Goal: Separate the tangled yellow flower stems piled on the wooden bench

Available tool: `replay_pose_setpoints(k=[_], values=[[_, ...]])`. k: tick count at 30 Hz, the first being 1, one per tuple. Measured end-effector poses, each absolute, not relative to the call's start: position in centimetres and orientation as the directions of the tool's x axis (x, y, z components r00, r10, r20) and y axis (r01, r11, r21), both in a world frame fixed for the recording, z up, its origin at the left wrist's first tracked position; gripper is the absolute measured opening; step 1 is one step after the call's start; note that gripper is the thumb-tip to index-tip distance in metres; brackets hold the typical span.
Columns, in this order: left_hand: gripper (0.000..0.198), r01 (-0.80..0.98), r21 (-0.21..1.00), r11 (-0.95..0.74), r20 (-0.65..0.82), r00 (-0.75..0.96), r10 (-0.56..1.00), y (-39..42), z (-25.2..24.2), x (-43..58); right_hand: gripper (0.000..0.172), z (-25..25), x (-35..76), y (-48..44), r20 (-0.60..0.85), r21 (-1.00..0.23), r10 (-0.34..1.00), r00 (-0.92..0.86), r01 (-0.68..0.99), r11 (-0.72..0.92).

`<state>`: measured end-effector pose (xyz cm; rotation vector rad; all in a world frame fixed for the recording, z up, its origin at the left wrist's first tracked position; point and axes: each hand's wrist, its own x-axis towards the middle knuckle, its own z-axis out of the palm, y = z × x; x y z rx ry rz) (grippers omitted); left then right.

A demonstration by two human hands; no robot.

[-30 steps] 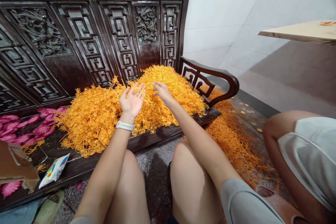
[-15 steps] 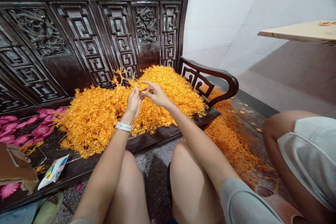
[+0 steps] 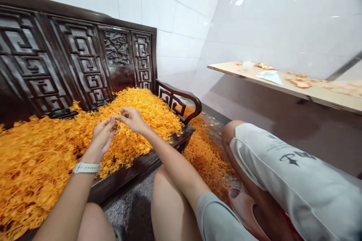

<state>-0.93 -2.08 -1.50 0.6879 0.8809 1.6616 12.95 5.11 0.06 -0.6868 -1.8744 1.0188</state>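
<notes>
A big heap of orange plastic sprigs [image 3: 51, 150] covers the seat of a dark carved wooden bench [image 3: 70, 60]. Above the heap my left hand [image 3: 102, 138], with a white watch [image 3: 86, 167] on its wrist, and my right hand [image 3: 132, 118] meet fingertip to fingertip. Both hands have their fingers pinched together on a thin orange sprig [image 3: 117, 119] held between them. My knees show below the bench edge.
More orange sprigs [image 3: 207, 158] lie spilled on the floor past the bench's armrest [image 3: 181, 98]. A second person's bent leg in grey shorts [image 3: 285, 173] sits close on the right. A wooden board [image 3: 283, 83] with scattered pieces juts from the tiled wall.
My open left palm has closed and both hands now pinch one sprig. My head has turned right, so the pink flowers and packet on the left have left the view.
</notes>
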Motion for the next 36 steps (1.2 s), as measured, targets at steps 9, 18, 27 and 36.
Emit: replay_pose_setpoints(k=[9, 18, 27, 36], values=[[0.033, -0.562, 0.811, -0.161, -0.024, -0.307, 0.951, -2.7, -1.2, 0.2, 0.041, 1.1, 13.1, 3.7, 0.435, -0.776, 0.804, -0.405, 0.284, 0.563], [0.028, -0.723, 0.663, -0.195, -0.090, -0.335, 0.938, -2.3, -0.1, -0.3, 0.048, 1.4, 11.4, 3.1, 0.219, -0.974, 0.790, -0.572, -0.177, 0.141], [0.033, -0.729, 0.639, -0.243, 0.039, -0.285, 0.958, -4.5, 2.6, -0.5, 0.031, 1.9, 11.9, 2.5, 0.216, -0.862, 0.630, -0.746, -0.449, -0.236], [0.025, -0.818, 0.517, -0.251, -0.029, -0.310, 0.950, -4.2, 2.0, -0.7, 0.033, 5.4, 12.6, 2.2, 0.287, -0.632, 0.751, -0.594, -0.707, -0.318]])
